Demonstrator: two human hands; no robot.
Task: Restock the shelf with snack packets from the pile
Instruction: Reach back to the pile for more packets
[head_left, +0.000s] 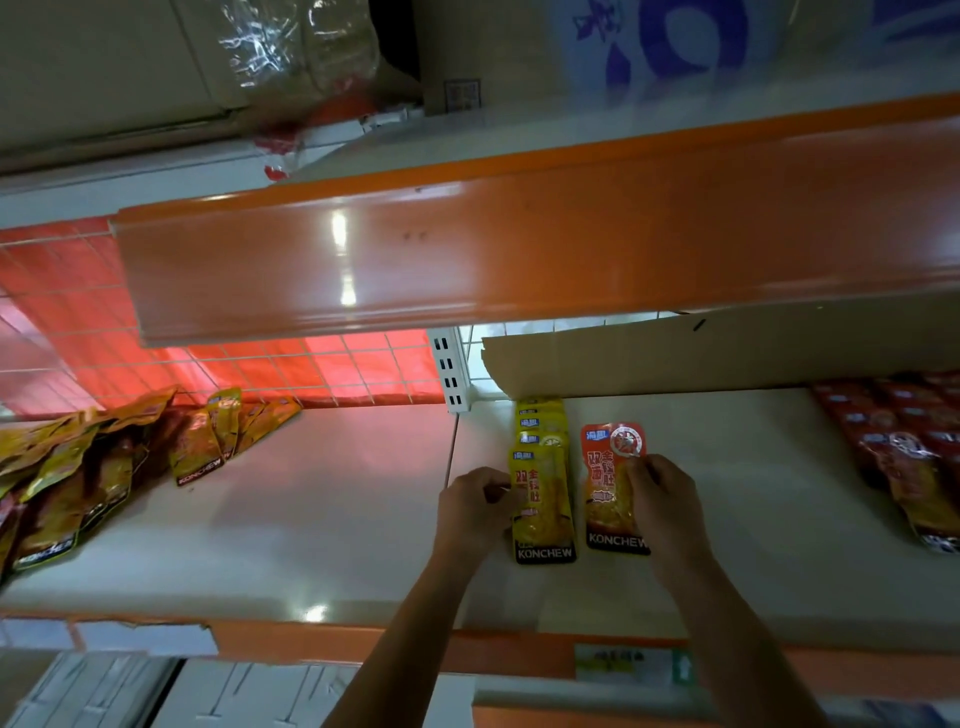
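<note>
Restocking looks partly done, with plenty to go. On the shelf (311, 499) a short row of yellow packets (540, 421) runs back toward the cardboard sheet (675, 358), each one overlapping the packet behind. The front yellow packet (543, 519) lies flat at the head of that row. Just beside it, to the right, lies a single red packet (610, 467), and I judge it to be the start of a new row. Further right, well apart, a bank of dark red packets (898, 441) is already laid out in overlapping lines. That much counts as done.

What is left is the pile (78, 467) at the far left of the shelf. It is a loose heap of yellow and orange packets slumped against the wire mesh back (104, 322), and there is a lot in it. My call is early to middle of the job, with many packets yet to come across.

Now the hands. Left hand (475, 506) sits at the left edge of the front yellow packet, fingers curled in and pinching that edge, as if squaring it up with the row. Right hand (662, 499) is over the right side of the red packet, thumb and fingertips closed on its edge and covering part of the print.

So each hand grips its own packet, and the two packets lie side by side between them, low on the shelf near its orange front lip (363, 644). The pile lies well apart from both hands, away to the left, so the next packet means a reach across that way
</note>
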